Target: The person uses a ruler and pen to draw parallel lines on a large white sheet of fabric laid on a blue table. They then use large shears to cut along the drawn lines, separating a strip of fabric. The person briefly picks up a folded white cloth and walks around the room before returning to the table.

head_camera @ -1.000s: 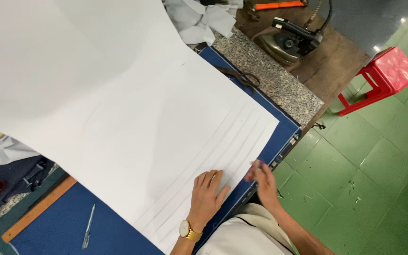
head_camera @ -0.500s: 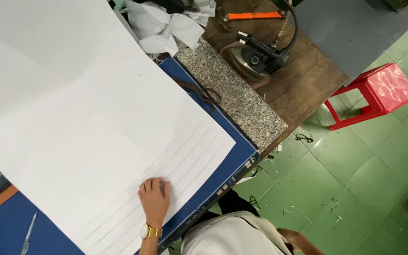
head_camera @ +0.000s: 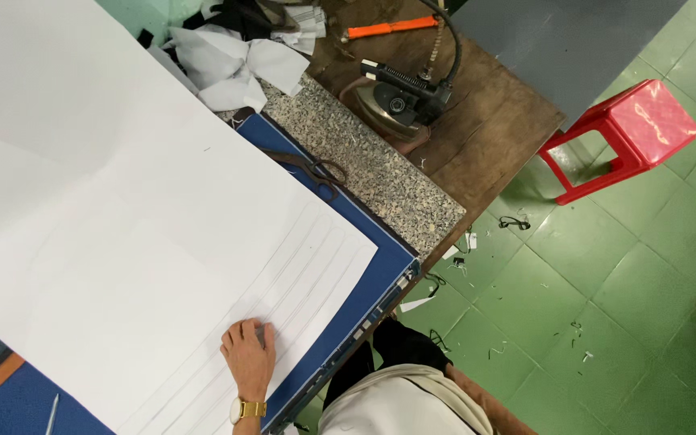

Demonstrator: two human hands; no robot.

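My left hand (head_camera: pixel 249 354), with a gold watch on its wrist, rests palm-down on a large white sheet (head_camera: pixel 138 242) that covers most of the blue cutting mat (head_camera: pixel 368 294). The hand sits near the sheet's lower right corner, where several long parallel lines are drawn. Its fingers lie on the sheet and grip nothing that I can see. My right hand is out of the frame. My light trousers show at the bottom edge.
Dark scissors (head_camera: pixel 316 171) lie at the mat's far corner beside a speckled stone slab (head_camera: pixel 368 165). On the wooden table (head_camera: pixel 493 129) beyond stand an iron (head_camera: pixel 396 101) and an orange tool (head_camera: pixel 388 30). White cloth scraps (head_camera: pixel 235 64) are piled behind. A red stool (head_camera: pixel 622 137) stands on the green tiled floor.
My right hand, on the sheet's edge a second ago, has left the view. The left hand has stayed on the sheet while the view shifted, bringing more of the floor into view.
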